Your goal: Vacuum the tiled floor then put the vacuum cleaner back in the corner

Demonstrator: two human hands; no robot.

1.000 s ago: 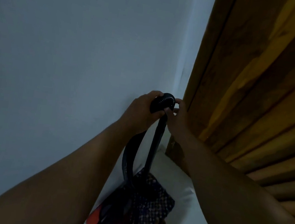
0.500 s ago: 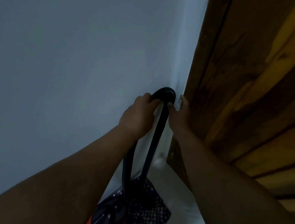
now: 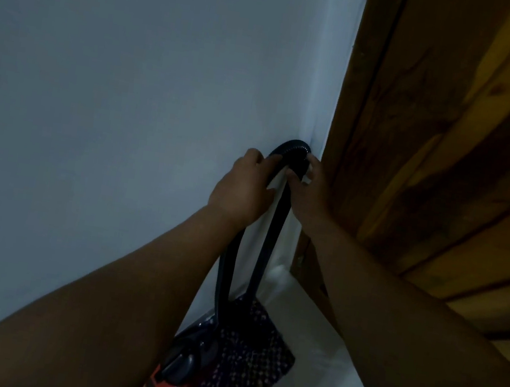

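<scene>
A red and black vacuum cleaner (image 3: 179,376) stands on the floor low in the view, close to the white wall. Its black hose (image 3: 292,152) arches up and bends over against the wall right at the corner. A straight black tube (image 3: 267,247) runs down from the bend to the floor. My left hand (image 3: 241,188) grips the left side of the hose bend. My right hand (image 3: 309,194) holds the right side of the bend, fingers curled on it. The vacuum's lower body is partly hidden by my left forearm.
A white wall (image 3: 127,110) fills the left. A wooden door and frame (image 3: 433,152) stand on the right, forming the corner. A dark patterned mat (image 3: 247,356) lies on the white tiled floor (image 3: 323,350) under the tube.
The hose bend has been pushed further into the corner against the wall. My left hand has slid from the top of the bend down to its left side.
</scene>
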